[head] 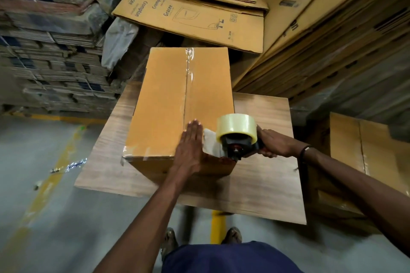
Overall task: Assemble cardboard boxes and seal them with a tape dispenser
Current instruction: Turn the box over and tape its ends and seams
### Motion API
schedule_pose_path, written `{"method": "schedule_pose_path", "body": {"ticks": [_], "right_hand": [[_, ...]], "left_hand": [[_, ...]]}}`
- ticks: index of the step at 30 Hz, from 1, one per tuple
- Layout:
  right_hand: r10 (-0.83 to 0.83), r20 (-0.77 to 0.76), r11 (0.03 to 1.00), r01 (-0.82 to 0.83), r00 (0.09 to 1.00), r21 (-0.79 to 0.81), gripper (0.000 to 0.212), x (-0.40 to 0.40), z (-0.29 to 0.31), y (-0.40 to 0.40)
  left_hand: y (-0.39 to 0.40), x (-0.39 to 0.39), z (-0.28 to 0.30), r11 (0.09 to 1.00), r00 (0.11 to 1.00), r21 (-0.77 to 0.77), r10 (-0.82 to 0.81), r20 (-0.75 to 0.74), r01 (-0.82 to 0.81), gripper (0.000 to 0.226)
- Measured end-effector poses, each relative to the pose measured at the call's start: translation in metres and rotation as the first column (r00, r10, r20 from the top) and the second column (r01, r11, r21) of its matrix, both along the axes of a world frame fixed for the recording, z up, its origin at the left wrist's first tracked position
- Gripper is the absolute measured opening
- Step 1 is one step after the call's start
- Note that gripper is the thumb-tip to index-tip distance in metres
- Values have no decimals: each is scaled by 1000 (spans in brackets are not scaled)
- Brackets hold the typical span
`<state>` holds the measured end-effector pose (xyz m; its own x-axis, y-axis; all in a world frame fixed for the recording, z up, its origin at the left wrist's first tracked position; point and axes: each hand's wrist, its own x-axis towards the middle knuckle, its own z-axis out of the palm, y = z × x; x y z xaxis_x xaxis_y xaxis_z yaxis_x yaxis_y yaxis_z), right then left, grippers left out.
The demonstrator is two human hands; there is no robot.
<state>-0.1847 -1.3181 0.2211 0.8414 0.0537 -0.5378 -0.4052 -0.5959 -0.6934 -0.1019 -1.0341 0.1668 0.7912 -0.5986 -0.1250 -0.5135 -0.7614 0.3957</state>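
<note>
A single wide-angle view looks from the person's head, forward and steeply down. It sits close above the brown wood-grain tabletop (264,186), with the closed tan cardboard box (164,104) at the centre of the picture and both forearms reaching in from the bottom edge. The person's own dark blue garment (230,258) and shoes (169,239) fill the lower edge, straight below the lens. Toward the top and sides the lens bends the stacked flat cartons (190,15) and the grey floor (28,162) outward.
</note>
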Motion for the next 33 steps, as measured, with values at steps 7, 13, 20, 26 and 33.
{"method": "schedule_pose_path", "body": {"ticks": [7,13,20,26,33], "right_hand": [[-20,14,998,19,1000,62,91,-4,-2,9],[-4,60,1000,3,998,16,104,10,-6,29],[-4,75,1000,4,997,5,95,-13,-12,-3],[-19,2,999,19,1000,-43,101,-41,-22,-45],[1,8,995,-1,1000,-102,92,-28,-28,-26]], "left_hand": [[-25,-15,15,950,982,-276,109,-153,-148,80],[-14,-2,21,927,964,-274,224,-143,-257,55],[2,11,-17,993,990,-57,-96,107,103,80],[-5,11,-20,993,983,86,-94,156,81,68],[-26,6,-15,998,997,51,-35,71,32,65]]}}
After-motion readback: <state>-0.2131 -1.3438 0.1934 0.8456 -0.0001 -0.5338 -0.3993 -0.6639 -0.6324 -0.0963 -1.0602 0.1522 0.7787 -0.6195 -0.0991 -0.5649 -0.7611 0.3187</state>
